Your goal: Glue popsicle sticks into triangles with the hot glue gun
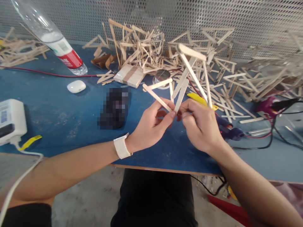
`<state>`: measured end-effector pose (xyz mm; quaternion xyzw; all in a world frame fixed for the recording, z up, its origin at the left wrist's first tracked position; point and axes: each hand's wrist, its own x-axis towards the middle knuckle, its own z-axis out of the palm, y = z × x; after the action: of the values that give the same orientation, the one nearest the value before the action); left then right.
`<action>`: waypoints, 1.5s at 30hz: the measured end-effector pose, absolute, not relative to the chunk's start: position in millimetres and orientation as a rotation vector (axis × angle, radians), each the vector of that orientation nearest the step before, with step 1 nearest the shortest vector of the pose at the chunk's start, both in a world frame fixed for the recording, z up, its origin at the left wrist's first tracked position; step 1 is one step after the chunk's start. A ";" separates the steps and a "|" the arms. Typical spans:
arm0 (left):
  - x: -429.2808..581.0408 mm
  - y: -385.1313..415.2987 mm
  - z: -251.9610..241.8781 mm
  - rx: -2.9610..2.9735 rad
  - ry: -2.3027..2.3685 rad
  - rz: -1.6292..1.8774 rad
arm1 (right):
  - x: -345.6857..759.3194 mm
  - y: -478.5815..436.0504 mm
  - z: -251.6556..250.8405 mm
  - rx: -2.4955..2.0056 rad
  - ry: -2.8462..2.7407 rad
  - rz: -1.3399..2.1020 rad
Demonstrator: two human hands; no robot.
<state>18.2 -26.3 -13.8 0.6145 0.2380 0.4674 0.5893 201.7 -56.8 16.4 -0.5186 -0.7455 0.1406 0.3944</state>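
Observation:
Both my hands hold a frame of glued wooden craft sticks (pixel 187 74) above the blue table (pixel 59 116). My left hand (pixel 151 126), with a white wristband, is closed in a pinch on the frame's lower joint and on a stick that points up and left. My right hand (pixel 201 124) is closed on the same joint from the right, next to an upright stick. The frame rises to a flat stick at its top.
Heaps of glued stick frames (pixel 142 47) line the back by a perforated metal wall. A water bottle (pixel 52 37), white earbud case (pixel 76 86), stick bundle (pixel 129 75), tape roll (pixel 161 76), glue guns (pixel 228 130) with cables, and a white charger (pixel 10 121) lie around.

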 end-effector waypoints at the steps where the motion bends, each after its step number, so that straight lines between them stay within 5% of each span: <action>1: 18.2 -26.3 -13.5 1.437 0.545 1.104 | 202.0 -56.7 17.0 -1.318 -1.883 0.355; 45: 19.7 -22.3 -17.5 1.445 0.608 1.078 | 198.8 -51.3 8.6 -1.273 -1.692 0.422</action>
<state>19.7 -22.3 -17.5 0.6183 0.2602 0.4612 0.5808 198.8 -51.3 8.6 -0.5200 -0.6908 0.1722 0.4719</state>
